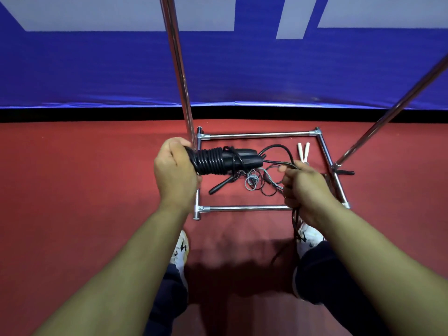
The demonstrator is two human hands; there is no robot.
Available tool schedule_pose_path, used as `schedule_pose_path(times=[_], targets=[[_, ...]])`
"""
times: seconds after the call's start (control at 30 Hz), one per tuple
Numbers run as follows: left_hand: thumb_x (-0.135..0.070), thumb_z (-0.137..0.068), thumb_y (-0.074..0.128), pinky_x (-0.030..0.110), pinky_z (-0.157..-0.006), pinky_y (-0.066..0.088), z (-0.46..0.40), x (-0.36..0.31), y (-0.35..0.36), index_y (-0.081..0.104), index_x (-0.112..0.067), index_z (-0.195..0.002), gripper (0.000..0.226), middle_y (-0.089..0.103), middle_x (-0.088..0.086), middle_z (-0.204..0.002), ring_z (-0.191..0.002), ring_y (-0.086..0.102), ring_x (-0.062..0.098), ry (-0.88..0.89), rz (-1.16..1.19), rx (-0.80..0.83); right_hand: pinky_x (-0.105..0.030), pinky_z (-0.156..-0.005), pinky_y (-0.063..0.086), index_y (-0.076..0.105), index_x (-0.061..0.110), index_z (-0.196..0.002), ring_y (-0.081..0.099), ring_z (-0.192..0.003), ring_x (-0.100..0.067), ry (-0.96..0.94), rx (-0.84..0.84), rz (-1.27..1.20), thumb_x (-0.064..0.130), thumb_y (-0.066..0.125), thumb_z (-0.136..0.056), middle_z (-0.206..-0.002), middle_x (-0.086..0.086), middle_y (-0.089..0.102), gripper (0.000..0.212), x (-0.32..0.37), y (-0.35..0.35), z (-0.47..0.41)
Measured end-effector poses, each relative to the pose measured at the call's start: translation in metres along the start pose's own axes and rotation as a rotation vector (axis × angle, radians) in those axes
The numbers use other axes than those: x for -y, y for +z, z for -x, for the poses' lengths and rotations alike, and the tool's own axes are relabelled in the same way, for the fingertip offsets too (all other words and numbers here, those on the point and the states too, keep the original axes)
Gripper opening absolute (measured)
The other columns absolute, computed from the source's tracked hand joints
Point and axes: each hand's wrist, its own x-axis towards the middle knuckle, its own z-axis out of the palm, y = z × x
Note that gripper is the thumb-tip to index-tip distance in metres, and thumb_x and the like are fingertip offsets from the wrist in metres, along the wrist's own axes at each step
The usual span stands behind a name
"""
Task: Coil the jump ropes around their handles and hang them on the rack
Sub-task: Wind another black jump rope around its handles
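Gripping ribbed black coil point(208, 161) — glossy

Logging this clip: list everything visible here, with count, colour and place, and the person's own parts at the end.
Black jump rope: one, black, partly coiled round its handles, held above the rack base.
White handles: two, white, on the floor inside the rack base.
Loose cords: tangled, grey and black, count unclear, on the floor inside the base.
Rack: one, chrome, on the floor ahead.
Floor: red.
Banner: blue and white, behind the rack.
Shoes: two, white.
Left hand: grips the coil.
Right hand: grips the rope's free end.
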Motion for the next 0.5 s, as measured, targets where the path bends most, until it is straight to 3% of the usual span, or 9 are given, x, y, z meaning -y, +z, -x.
schedule_pose_path(times=[0.13, 0.27, 0.43, 0.5], targets=[[-0.015, -0.103, 0.032, 0.017, -0.033, 0.028, -0.005, -0.009, -0.001, 0.053, -0.021, -0.077, 0.033, 0.041, -0.01, -0.043, -0.029, 0.037, 0.012, -0.11, 0.201, -0.025, -0.015, -0.041, 0.016, 0.057, 0.02, -0.088, 0.021, -0.039, -0.009, -0.02, 0.057, 0.204, 0.005, 0.041, -0.096, -0.051, 0.007, 0.031, 0.024, -0.013, 0.003, 0.0], [-0.013, -0.099, 0.037, 0.016, -0.034, 0.026, -0.002, -0.009, -0.005, 0.057, -0.028, -0.067, 0.041, 0.037, -0.005, -0.043, -0.029, 0.033, 0.014, -0.165, 0.228, 0.122, -0.019, -0.043, 0.016, 0.058, 0.022, -0.076, 0.023, -0.046, -0.012, -0.05, 0.034, 0.346, 0.004, 0.038, -0.094, -0.057, 0.002, 0.034, 0.032, -0.022, 0.004, -0.002], [-0.011, -0.099, 0.039, 0.016, -0.033, 0.027, 0.009, -0.008, -0.014, 0.058, -0.019, -0.074, 0.033, 0.042, -0.006, -0.043, -0.03, 0.038, 0.013, -0.048, -0.069, 0.527, -0.021, -0.045, 0.026, 0.058, 0.023, -0.088, 0.033, -0.047, -0.013, -0.165, -0.125, 0.157, -0.004, 0.034, -0.087, -0.062, 0.001, 0.042, 0.036, -0.001, 0.001, -0.005], [-0.02, -0.099, 0.039, 0.022, -0.042, 0.035, 0.011, 0.0, -0.015, 0.059, -0.02, -0.074, 0.032, 0.049, -0.01, -0.048, -0.042, 0.047, 0.015, 0.077, -0.276, 0.576, -0.025, -0.049, 0.029, 0.053, 0.026, -0.09, 0.037, -0.05, -0.013, -0.282, -0.166, 0.174, 0.001, 0.038, -0.089, -0.066, 0.0, 0.046, 0.029, 0.007, -0.001, -0.003]])
